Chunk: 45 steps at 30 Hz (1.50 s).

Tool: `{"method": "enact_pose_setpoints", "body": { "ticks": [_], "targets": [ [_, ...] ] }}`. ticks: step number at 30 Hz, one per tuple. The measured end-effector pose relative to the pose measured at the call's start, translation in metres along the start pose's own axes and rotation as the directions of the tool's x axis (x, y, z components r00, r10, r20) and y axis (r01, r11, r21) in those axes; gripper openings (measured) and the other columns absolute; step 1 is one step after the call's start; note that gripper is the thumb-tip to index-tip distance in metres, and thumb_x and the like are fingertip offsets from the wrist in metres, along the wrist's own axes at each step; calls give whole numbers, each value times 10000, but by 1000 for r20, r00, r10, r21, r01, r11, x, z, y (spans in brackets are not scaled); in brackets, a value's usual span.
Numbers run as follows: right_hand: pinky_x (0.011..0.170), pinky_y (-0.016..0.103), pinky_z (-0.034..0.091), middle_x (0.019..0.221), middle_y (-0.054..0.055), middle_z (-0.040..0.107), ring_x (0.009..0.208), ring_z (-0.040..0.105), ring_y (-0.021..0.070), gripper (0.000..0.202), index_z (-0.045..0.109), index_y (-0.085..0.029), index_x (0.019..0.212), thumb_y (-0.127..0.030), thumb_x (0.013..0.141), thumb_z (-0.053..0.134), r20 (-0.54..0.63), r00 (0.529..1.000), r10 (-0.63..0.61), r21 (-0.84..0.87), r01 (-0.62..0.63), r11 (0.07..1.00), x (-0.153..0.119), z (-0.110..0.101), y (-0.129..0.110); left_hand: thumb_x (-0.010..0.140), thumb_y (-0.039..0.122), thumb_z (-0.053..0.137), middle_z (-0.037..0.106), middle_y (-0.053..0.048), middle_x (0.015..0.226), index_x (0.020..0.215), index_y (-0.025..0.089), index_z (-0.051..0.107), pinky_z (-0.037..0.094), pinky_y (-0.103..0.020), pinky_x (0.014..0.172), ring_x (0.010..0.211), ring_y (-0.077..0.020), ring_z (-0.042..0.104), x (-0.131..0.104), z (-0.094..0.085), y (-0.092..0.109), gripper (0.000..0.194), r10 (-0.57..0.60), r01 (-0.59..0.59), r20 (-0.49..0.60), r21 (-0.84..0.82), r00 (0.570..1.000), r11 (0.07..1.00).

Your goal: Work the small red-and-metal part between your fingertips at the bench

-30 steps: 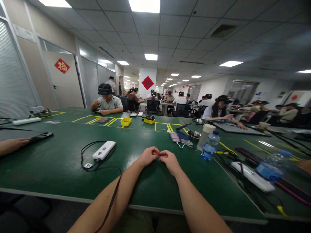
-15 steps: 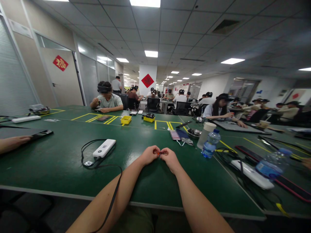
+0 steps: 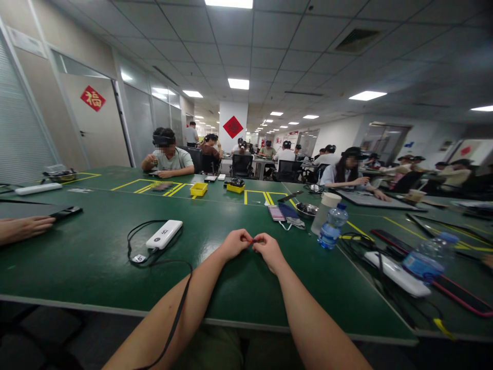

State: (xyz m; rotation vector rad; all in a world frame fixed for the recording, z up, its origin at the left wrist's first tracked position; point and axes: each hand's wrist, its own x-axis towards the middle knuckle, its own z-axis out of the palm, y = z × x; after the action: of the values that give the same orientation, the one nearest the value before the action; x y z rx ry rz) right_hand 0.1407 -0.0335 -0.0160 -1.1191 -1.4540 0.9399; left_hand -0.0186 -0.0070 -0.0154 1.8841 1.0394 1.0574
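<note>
Just above the green table (image 3: 96, 277), my left hand (image 3: 235, 243) and my right hand (image 3: 267, 251) meet, fingertips almost touching. Between them shows a tiny reddish piece (image 3: 252, 242), too small to name and mostly covered by the fingers. Both hands are closed in a pinch on it. A black cable runs along my left forearm to a white power bank (image 3: 165, 235), which lies on the table left of my hands.
Right of my hands stand a blue-labelled water bottle (image 3: 333, 226) and a pale tumbler (image 3: 324, 211). Another bottle (image 3: 431, 258) and a white power bank (image 3: 396, 274) lie farther right. Two yellow trays (image 3: 198, 189) sit ahead. A co-worker's hand (image 3: 29, 229) rests at left.
My fingers have shifted slightly around the small reddish piece, and less of it shows. The co-worker's hand at left has moved a little. The view has shifted slightly.
</note>
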Motion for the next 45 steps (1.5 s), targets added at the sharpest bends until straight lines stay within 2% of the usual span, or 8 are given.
{"method": "enact_pose_setpoints", "body": {
  "ticks": [12, 18, 23, 26, 30, 34, 39, 45],
  "targets": [
    [543, 245, 432, 682, 11, 631, 595, 592, 141, 200, 570, -162, 802, -208, 614, 620, 23, 1000, 15, 58, -16, 998, -1, 1, -2, 669, 155, 601, 608, -3, 691, 836, 126, 590, 424, -197, 567, 609, -99, 553, -2, 0, 4, 171, 16, -15, 9, -71, 1000, 997],
    [470, 226, 420, 668, 3, 625, 518, 586, 124, 320, 547, -169, 982, -274, 686, 606, 10, 999, 40, 158, -41, 987, -1, 0, -5, 734, 189, 544, 617, -13, 712, 899, 125, 605, 435, -208, 595, 629, -105, 558, -3, -1, 9, 187, 36, -36, -2, -95, 999, 995],
    [443, 208, 418, 647, 23, 625, 490, 570, 104, 256, 610, -136, 888, -338, 733, 588, 36, 997, 65, 206, -71, 976, 1, 0, -5, 752, 240, 523, 628, -16, 677, 870, 122, 642, 431, -220, 578, 585, -109, 544, -3, -3, 11, 205, -8, 10, 17, -75, 1000, 997],
    [460, 208, 443, 658, 43, 649, 511, 589, 110, 247, 619, -126, 902, -308, 741, 576, 17, 991, 133, 243, -133, 961, 3, 0, -4, 748, 237, 526, 652, -31, 708, 888, 115, 658, 436, -229, 590, 594, -115, 554, -3, -3, 11, 228, -4, 5, 13, -103, 1000, 995],
    [498, 214, 471, 685, 64, 678, 539, 614, 117, 259, 618, -118, 947, -172, 701, 555, 28, 981, 193, 278, -193, 941, 6, 0, 0, 728, 218, 547, 676, -49, 759, 935, 109, 665, 445, -240, 616, 628, -128, 575, -2, -3, 10, 262, -18, 19, 8, -136, 1000, 991],
    [531, 222, 487, 688, 56, 686, 563, 627, 124, 336, 614, -115, 989, -123, 659, 551, 27, 988, 153, 230, -156, 961, 5, 1, 3, 712, 186, 558, 687, -64, 810, 938, 108, 662, 457, -242, 662, 690, -138, 601, -1, -1, 7, 261, -13, 18, 27, -175, 1000, 984],
    [534, 221, 482, 677, 35, 669, 569, 621, 124, 317, 619, -126, 967, -175, 655, 598, 39, 994, 104, 194, -110, 975, 3, 0, 1, 691, 175, 578, 682, -68, 837, 932, 108, 655, 451, -232, 657, 709, -139, 602, 1, 0, 2, 262, 6, -3, 19, -136, 1000, 991],
    [454, 206, 420, 609, 7, 619, 476, 536, 91, 283, 650, -129, 936, -268, 694, 603, 23, 999, 45, 129, -47, 991, 3, -2, 0, 763, 265, 519, 635, -24, 683, 861, 120, 661, 408, -209, 562, 577, -107, 529, -4, -4, 12, 225, 27, -26, 10, -75, 1000, 997]
  ]
}}
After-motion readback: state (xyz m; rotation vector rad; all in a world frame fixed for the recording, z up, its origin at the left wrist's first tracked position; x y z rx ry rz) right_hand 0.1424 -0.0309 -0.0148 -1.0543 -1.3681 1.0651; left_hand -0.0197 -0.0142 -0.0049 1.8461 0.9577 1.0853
